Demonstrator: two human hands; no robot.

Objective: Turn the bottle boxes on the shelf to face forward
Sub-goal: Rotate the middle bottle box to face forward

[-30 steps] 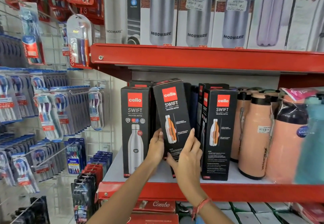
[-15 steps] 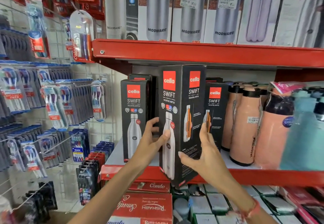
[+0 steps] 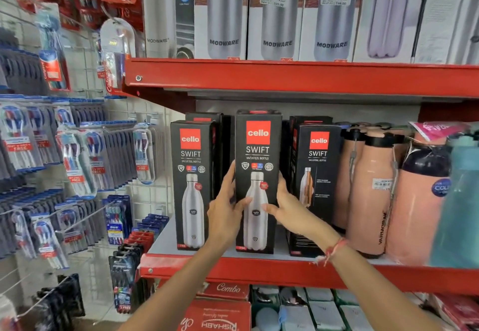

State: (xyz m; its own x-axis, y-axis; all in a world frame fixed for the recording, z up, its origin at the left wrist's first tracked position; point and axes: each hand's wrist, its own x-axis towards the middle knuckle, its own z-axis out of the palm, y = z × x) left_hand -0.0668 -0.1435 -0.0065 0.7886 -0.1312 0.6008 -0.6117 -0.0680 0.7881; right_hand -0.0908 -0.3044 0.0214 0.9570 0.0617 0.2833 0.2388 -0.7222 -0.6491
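Three black Cello Swift bottle boxes stand in a front row on the red shelf (image 3: 259,271). The middle box (image 3: 258,149) stands upright with its steel-bottle front toward me. My left hand (image 3: 225,211) grips its left edge and my right hand (image 3: 287,206) grips its right edge, thumbs across the front. The left box (image 3: 190,175) also shows its steel-bottle front. The right box (image 3: 317,170) shows a side panel with a small cutaway bottle and text. More black boxes stand behind them, mostly hidden.
Peach flasks (image 3: 373,195) and a teal bottle (image 3: 458,201) crowd the shelf's right. The upper red shelf (image 3: 298,76) carries Modware bottle boxes (image 3: 277,14). Toothbrush packs (image 3: 77,162) hang on a wire grid at left. Red boxes (image 3: 220,312) lie below.
The middle box was lifted out toward me, turned from its side panel to its front, and now stands back on the shelf with both hands still on it.
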